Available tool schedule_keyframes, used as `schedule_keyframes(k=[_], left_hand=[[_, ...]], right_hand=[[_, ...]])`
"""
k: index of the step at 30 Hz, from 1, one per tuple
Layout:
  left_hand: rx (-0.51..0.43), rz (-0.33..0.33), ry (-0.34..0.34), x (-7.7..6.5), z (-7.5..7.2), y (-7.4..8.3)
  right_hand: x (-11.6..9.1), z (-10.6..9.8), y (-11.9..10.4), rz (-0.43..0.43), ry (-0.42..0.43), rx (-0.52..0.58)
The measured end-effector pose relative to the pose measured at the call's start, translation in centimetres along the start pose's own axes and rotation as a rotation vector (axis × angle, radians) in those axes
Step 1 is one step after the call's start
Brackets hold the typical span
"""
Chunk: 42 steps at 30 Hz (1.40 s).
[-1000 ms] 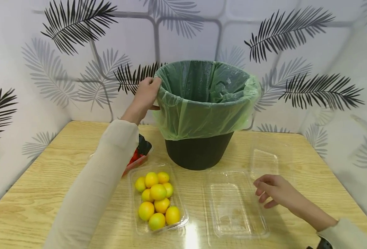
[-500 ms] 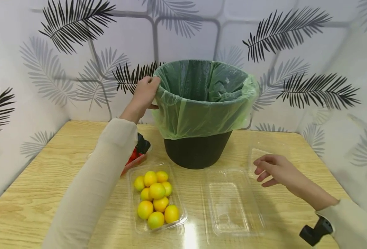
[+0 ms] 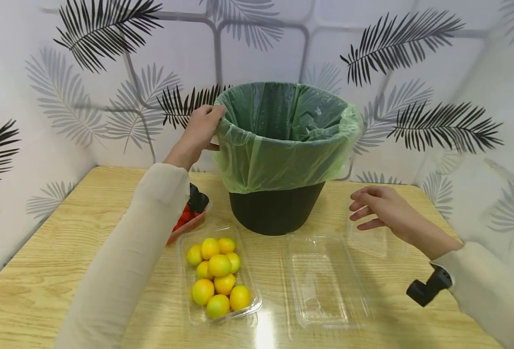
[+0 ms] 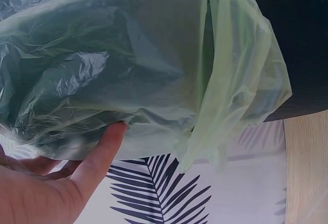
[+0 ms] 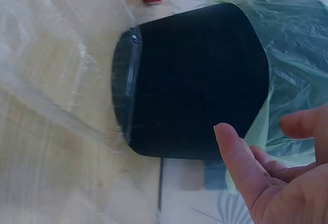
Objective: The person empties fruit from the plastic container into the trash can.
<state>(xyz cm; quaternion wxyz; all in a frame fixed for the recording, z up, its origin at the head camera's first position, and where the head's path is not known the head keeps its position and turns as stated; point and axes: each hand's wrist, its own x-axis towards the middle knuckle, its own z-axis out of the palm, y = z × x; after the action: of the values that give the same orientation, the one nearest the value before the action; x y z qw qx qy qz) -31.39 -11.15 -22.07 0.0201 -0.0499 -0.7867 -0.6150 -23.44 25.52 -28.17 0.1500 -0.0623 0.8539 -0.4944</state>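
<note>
A black trash can (image 3: 276,213) stands at the middle back of the table, lined with a green plastic trash bag (image 3: 283,167) folded out over its rim. My left hand (image 3: 201,127) grips the can's left rim through the bag; in the left wrist view, the thumb (image 4: 105,152) touches the green plastic. To the right of the can, my right hand (image 3: 383,213) hangs in the air with loosely bent fingers, holding nothing. In the right wrist view, that hand (image 5: 282,183) is near the bag, with the can behind it.
A clear tray of several small yellow fruits (image 3: 219,266) lies left of centre. Beside it is a clear plastic container (image 3: 320,291). Another clear plastic piece (image 3: 370,237) lies under my right hand. A tray of red items (image 3: 187,223) is partly hidden behind my left sleeve.
My right hand has risen and moved away from me, from beside the clear container towards the can's right side. The left hand keeps its grip on the rim.
</note>
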Motion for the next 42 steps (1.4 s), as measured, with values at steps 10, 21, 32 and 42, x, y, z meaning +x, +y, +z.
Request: schedule_keyframes(k=[10, 21, 32, 42], left_hand=[[-0.016, -0.01, -0.018, -0.2, -0.2, 0.2], [-0.022, -0.014, 0.019, -0.9, -1.0, -0.4], [-0.021, -0.054, 0.057, -2.2, -1.9, -1.9], [0.023, -0.107, 0.005, -3.8, -2.9, -3.3]], right_hand=[[1.9, -1.9, -3.0, -0.05, 0.047, 0.103], [4.2, -3.0, -6.0, -0.083, 0.11, 0.134], [5.0, -3.7, -7.4, -0.065, 0.167, 0.077], [6.4, -4.0, -8.7, -0.034, 0.191, 0.014]])
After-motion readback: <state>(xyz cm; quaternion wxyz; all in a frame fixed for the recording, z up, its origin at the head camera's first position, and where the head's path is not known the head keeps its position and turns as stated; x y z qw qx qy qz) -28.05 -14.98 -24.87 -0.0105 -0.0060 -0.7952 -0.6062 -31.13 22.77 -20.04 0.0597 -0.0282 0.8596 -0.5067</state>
